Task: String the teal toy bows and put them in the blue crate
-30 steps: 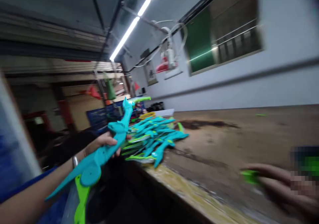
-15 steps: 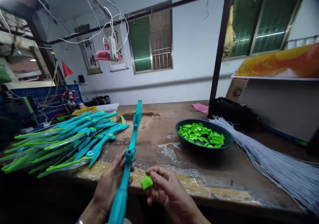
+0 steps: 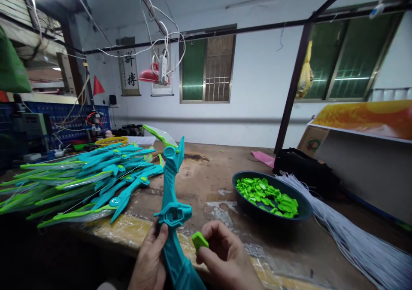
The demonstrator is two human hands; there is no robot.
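A teal plastic toy bow (image 3: 169, 187) stands nearly upright in front of me, a green limb with clear film at its top. My left hand (image 3: 150, 253) is closed round its middle, thumb just under an angular recess at the centre. Between the thumb and fingers of my right hand (image 3: 225, 251) is a small bright green plastic piece (image 3: 200, 241) with angled edges. It is close to the bow's right side, apart from it. The bow's lower end runs out of view.
Several teal and green toy bows (image 3: 106, 174) are piled at the left. On the right are a dark round basin (image 3: 236, 191) of green pieces, a bundle of white cords (image 3: 350, 234), a black bag (image 3: 302, 167) and a pink cloth (image 3: 263, 157). A red lamp (image 3: 148, 76) hangs above.
The bow has turned from edge-on to show its broad face and central recess. My right hand has moved slightly right with the green piece, which is now tilted differently. The view has shifted.
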